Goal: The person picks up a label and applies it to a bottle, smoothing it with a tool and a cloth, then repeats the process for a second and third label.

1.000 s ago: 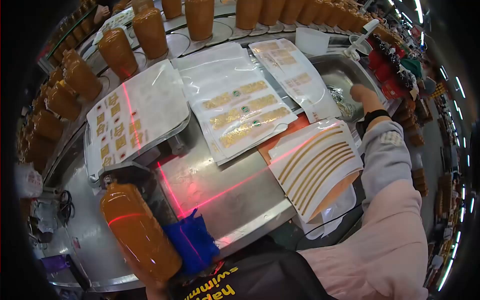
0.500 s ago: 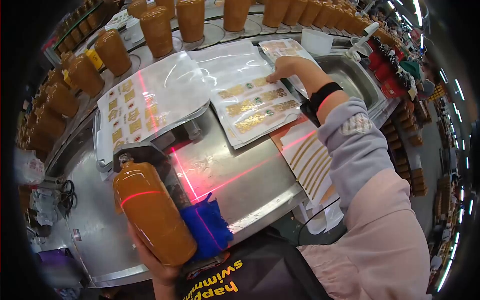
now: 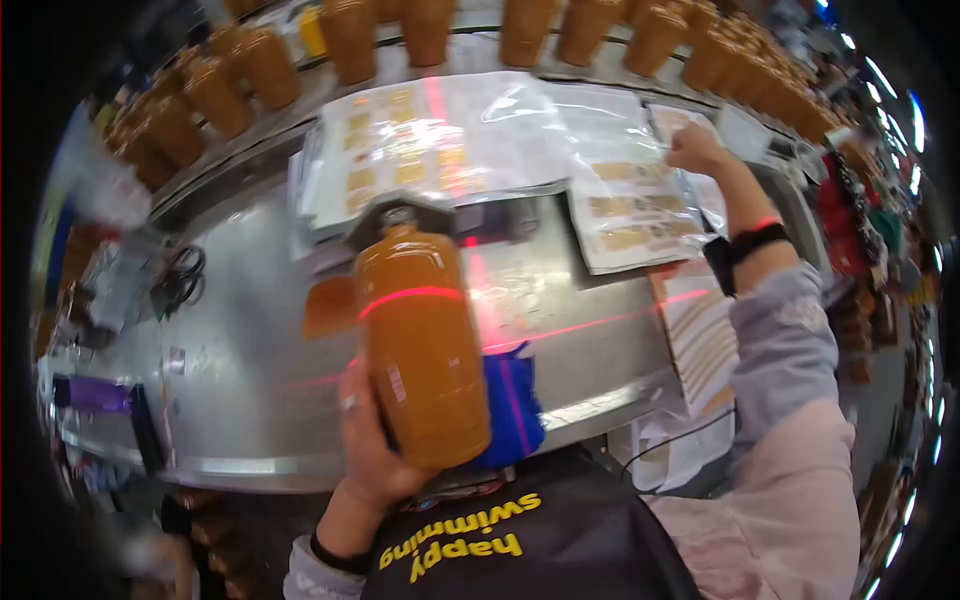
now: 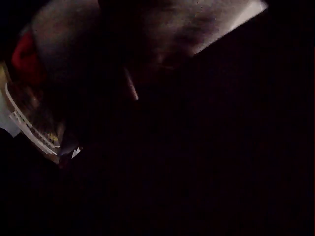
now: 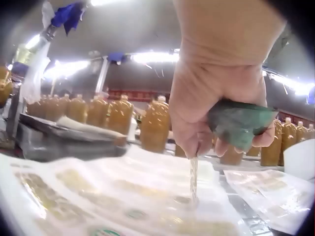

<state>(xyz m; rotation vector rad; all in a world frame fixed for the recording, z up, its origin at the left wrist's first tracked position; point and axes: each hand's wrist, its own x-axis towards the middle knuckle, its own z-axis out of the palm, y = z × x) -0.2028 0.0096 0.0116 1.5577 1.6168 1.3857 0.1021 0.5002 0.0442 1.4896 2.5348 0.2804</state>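
An orange-brown glossy bottle [image 3: 425, 360] lies with its neck at a dark angular holder [image 3: 440, 212]. My left hand [image 3: 375, 440] grips its lower left side, with the fingers partly hidden behind it. Beyond the right part of the counter, my right hand [image 3: 697, 152] is over sheets of gold decals [image 3: 630, 205]. In the right wrist view, the right hand [image 5: 221, 69] pinches a thin translucent strip [image 5: 194, 182] between thumb and finger, above the sheets. Its other fingers curl round a dark green object [image 5: 240, 123]. The left wrist view is too dark to show the hand.
Another decal sheet [image 3: 500, 130] lies at the back of the metal counter [image 3: 250, 400]. A blue cloth [image 3: 515, 405] touches the bottle's right side. Striped sheets [image 3: 700, 340] hang by the right edge. Rows of bottles [image 3: 350, 40] stand behind; cables [image 3: 180, 278] lie left.
My right hand went from the sink to the gold decal sheet, then moved off its printed rows. The left hand came into view on the bottle. The head view has swung left.
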